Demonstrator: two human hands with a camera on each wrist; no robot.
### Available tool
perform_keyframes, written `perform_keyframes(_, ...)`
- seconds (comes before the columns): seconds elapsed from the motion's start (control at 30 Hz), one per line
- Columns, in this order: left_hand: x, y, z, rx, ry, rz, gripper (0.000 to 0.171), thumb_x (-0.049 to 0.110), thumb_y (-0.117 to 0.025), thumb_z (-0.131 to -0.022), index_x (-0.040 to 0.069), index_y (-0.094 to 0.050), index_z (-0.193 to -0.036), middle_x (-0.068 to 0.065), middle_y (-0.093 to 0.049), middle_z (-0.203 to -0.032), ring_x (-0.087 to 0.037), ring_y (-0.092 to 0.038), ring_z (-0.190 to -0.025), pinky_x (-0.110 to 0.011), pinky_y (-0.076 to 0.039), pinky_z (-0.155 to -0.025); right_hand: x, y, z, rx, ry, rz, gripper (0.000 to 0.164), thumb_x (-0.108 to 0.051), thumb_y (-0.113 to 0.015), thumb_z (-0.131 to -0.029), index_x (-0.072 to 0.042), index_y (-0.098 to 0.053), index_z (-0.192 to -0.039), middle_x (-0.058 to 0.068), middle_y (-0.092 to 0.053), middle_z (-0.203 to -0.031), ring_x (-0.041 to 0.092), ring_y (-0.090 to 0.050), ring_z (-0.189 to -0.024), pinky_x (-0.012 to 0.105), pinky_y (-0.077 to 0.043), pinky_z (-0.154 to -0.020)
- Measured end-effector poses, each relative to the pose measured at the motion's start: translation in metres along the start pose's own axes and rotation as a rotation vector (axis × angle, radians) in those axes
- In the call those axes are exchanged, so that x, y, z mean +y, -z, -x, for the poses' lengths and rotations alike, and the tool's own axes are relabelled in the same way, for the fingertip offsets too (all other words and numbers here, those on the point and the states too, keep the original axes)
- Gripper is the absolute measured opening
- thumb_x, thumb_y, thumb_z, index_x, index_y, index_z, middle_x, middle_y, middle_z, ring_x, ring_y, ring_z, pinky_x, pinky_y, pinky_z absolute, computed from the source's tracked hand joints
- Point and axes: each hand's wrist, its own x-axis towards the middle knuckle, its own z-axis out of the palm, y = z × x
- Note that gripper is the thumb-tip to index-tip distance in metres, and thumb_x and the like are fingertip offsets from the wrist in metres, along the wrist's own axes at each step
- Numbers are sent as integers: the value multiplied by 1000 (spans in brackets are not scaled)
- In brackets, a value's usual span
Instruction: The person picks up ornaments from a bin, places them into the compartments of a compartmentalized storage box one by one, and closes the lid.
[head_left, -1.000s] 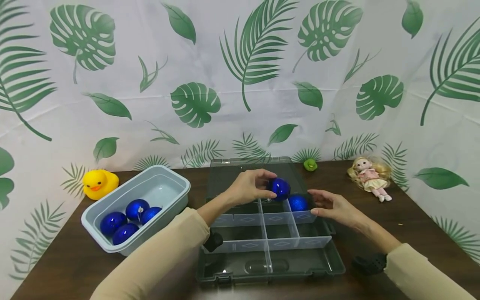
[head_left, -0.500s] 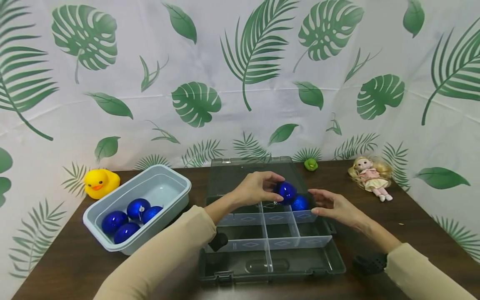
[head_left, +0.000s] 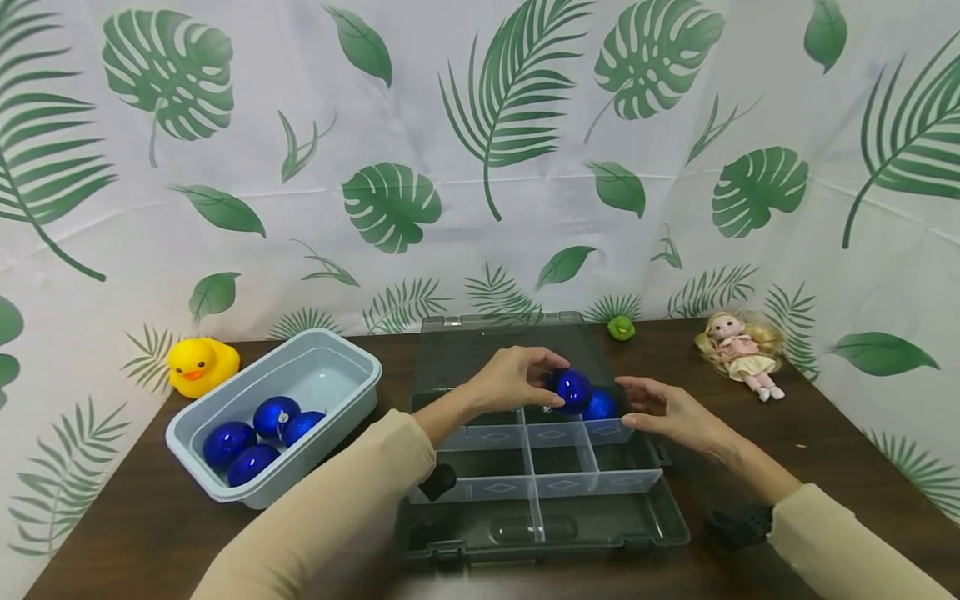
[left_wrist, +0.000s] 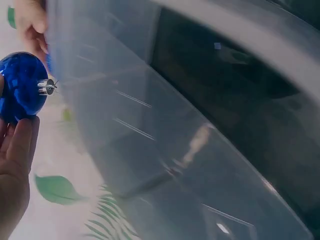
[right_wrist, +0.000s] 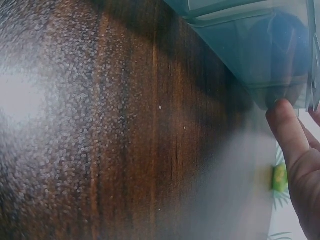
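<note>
Here, the left hand (head_left: 510,379) grips a glossy blue bauble (head_left: 572,388) over the far middle cell of a clear divided organiser box (head_left: 536,483) on the dark wooden desk (head_left: 120,533); the right hand (head_left: 667,408), fingers straight, steadies the box's far-right wall. The bauble looks light, slick and breakable, best cradled round its widest part.

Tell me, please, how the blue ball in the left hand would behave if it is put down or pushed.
The blue ball is round and glossy, so it would probably roll freely on a flat surface and may feel slippery. Its small metal cap suggests a hollow ornament, likely light and perhaps fragile. The left hand holds it with its fingers, so it seems easy to carry.
</note>
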Motion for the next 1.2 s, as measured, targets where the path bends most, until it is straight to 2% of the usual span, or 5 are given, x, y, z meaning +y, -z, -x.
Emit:
perform_keyframes(0.37, -25, 1, 4, -14, 33, -150, 44, 11, -76, -79, 8, -61, -120, -8, -63, -121, -21, -62, -110, -28, -52, -89, 0, 2, -1, -11, 18, 9, 61, -18, -64, -90, 2, -36, -141, 30, -42, -138, 45, -47, -120, 42, -49, -92)
perform_keyframes(0.67, -26, -3, 4, -5, -4, -275, 42, 9, -74, -80, 6, -61, -120, -8, -64, -120, -20, -60, -110, -27, -50, -91, -1, 3, -3, -11, 12, 39, 61, -19, -63, -91, 1, -36, -141, 29, -42, -138, 45, -46, -120, 47, -47, -93)
perform_keyframes(0.83, -24, -3, 9, -9, 25, -246, 43, 11, -73, -82, 6, -60, -122, -10, -63, -121, -22, -60, -111, -27, -50, -92, 2, -1, -1, -9, -4, 33, 61, -20, -63, -91, 1, -36, -141, 29, -43, -137, 44, -47, -120, 43, -49, -92)
perform_keyframes(1.0, -13, 12, 31, 11, 24, -142, 43, 14, -72, -83, 6, -59, -123, -10, -63, -122, -23, -61, -110, -27, -51, -90, 5, -5, -1, -22, -4, 5, 62, -20, -63, -91, 1, -35, -142, 29, -40, -139, 45, -45, -121, 40, -49, -93)
perform_keyframes(1.2, -7, 51, 79, 89, 7, -36, 42, 15, -70, -85, 5, -58, -125, -11, -62, -122, -26, -61, -109, -30, -52, -87, 5, -2, -3, -2, -3, 4, 61, -19, -63, -91, 0, -35, -142, 27, -40, -140, 45, -45, -122, 36, -50, -92)
